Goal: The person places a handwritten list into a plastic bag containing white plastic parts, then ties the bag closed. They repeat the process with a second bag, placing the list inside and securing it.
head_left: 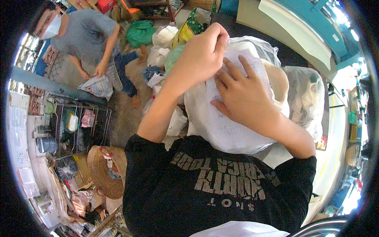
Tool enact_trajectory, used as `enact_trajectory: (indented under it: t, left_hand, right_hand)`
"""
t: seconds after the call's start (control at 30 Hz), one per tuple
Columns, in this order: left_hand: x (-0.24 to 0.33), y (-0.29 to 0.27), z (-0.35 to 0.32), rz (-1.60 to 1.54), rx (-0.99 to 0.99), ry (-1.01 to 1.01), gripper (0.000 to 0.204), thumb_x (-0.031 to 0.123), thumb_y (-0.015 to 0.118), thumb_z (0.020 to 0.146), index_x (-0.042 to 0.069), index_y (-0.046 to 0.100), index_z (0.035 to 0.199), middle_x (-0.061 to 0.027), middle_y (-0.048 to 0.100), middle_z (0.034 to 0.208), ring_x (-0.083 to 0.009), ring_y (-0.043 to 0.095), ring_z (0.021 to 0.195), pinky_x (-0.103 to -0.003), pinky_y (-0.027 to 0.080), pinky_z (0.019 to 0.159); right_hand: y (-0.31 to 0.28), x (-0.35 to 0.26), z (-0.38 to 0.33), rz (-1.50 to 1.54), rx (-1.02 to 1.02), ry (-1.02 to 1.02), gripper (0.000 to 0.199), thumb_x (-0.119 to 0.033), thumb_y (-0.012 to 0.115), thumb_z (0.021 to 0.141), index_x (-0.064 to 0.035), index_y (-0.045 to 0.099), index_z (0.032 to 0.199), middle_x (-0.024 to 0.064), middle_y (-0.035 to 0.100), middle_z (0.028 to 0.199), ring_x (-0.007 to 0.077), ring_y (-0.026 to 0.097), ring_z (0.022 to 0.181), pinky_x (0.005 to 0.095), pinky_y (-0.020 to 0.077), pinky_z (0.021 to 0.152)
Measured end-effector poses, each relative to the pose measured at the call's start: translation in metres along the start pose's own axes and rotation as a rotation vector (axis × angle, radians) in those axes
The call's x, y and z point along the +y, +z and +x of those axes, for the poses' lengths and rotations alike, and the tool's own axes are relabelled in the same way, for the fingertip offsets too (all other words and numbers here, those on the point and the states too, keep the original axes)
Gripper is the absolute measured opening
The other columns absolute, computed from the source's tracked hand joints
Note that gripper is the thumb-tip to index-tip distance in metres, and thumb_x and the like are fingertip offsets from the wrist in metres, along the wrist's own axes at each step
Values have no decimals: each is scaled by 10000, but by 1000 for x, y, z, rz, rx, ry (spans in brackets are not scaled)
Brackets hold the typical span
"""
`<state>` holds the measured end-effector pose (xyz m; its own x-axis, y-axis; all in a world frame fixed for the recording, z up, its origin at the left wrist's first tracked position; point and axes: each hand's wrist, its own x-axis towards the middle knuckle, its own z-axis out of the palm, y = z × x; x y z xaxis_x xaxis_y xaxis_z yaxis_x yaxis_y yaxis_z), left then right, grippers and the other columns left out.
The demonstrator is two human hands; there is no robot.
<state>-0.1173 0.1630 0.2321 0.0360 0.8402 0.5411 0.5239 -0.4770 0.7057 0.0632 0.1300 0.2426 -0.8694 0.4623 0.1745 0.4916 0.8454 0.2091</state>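
Observation:
In front of me stands a big bundle wrapped in clear plastic (197, 106), with a white sheet of paper (227, 128) that bears some handwriting on top. My right hand (246, 89) lies on the sheet, fingers spread and palm down. Raised above the bundle's far left part, my left hand (211, 49) is closed with its thumb against the bent fingers. Whether something thin is pinched there, I cannot make out. Beige round-edged pieces (277, 81) show beside the sheet under the plastic. To the right is another clear plastic bag (306, 96) with pale contents.
A person (85, 39) in a grey shirt and mask, at the far left, handles a checked bag (98, 87). White bags (164, 37) and a green bag (141, 33) lie on the floor. A wicker basket (104, 172) and a wire rack (79, 126) stand left.

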Motion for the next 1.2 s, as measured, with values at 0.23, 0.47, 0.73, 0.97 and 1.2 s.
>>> enact_trajectory:
  t: [0.23,0.47,0.73,0.97,1.2]
  left_hand:
    - [-17,-1,0,-9,20,-16,211,220,545,1072,18,598,1049,-175,666,899,-334,647,840,-418,518,760]
    - [-31,-4,3,-28,-7,-68,236,243,560,1083,14,611,1054,-83,652,902,-178,615,837,-327,507,772]
    - [-61,-4,1,-52,97,-83,211,228,575,1066,34,625,1133,-121,700,1033,-216,666,899,-343,517,819]
    - [-56,-7,-36,252,435,-231,179,152,591,1010,48,642,1147,-111,655,1070,-252,617,848,-374,498,812]
    - [-34,8,-71,-52,128,-365,225,223,557,1071,51,652,1181,-75,667,888,-187,607,837,-343,474,777]
  right_hand:
    - [29,-3,9,39,149,26,685,-472,656,928,84,618,1324,206,581,1413,372,498,1379,567,336,1193]
    - [12,21,15,1,222,-40,509,-434,629,961,-71,689,1312,164,604,1398,344,521,1364,546,366,1179]
    - [24,52,9,-87,157,136,447,-413,606,1003,-208,638,1399,144,573,1485,331,513,1397,542,404,1148]
    - [28,51,-6,-68,381,298,562,-398,643,973,-200,549,1490,178,466,1562,382,449,1429,560,321,1193]
    - [44,47,-36,108,523,509,670,-379,744,890,-111,529,1465,172,564,1366,391,539,1227,545,403,1077]
